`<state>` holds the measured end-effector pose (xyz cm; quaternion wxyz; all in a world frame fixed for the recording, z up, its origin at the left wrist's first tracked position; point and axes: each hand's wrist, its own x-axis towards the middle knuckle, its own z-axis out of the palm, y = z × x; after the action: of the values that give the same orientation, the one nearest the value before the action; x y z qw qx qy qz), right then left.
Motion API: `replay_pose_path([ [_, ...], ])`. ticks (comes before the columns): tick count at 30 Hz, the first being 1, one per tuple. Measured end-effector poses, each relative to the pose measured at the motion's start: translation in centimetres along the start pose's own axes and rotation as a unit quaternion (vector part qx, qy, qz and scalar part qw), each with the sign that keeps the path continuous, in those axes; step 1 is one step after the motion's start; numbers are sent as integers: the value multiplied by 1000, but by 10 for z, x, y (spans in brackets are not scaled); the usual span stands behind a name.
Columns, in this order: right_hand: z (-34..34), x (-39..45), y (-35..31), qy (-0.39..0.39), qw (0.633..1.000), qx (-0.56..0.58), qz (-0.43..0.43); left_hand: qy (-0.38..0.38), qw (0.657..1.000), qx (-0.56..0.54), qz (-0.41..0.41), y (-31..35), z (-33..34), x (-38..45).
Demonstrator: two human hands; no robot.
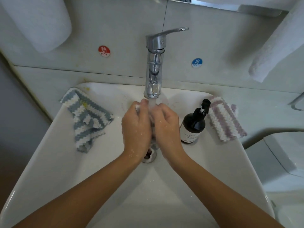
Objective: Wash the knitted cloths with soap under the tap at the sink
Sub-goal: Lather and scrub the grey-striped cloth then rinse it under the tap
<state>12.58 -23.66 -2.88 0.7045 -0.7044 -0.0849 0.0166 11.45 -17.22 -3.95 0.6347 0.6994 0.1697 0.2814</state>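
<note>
Water runs from the chrome tap (153,69) onto a small cloth (152,125) squeezed between my two hands over the white sink (54,158). My left hand (137,127) and my right hand (166,125) both curl round it, so little of the cloth shows. Soap suds speckle both wrists. A blue-and-white striped knitted cloth (87,117) lies draped over the sink's left rim. A purple-and-white striped knitted cloth (225,119) lies on the right rim. A dark soap pump bottle (193,125) stands just right of my right hand.
The drain (150,156) sits below my hands. Red HOT (104,51) and blue COLD (196,62) stickers are on the back wall. A light towel (276,51) hangs at the upper right, and a white roll-shaped object (37,22) hangs at the upper left.
</note>
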Motion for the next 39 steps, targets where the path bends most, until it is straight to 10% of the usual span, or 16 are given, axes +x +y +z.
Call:
replay_pose_path([
  [29, -11, 5, 13, -82, 990, -1, 113, -49, 994, -79, -50, 9, -5, -4],
  [39, -10, 7, 13, 42, 995, -13, 94, -116, 988, -58, -81, 7, -5, -7],
])
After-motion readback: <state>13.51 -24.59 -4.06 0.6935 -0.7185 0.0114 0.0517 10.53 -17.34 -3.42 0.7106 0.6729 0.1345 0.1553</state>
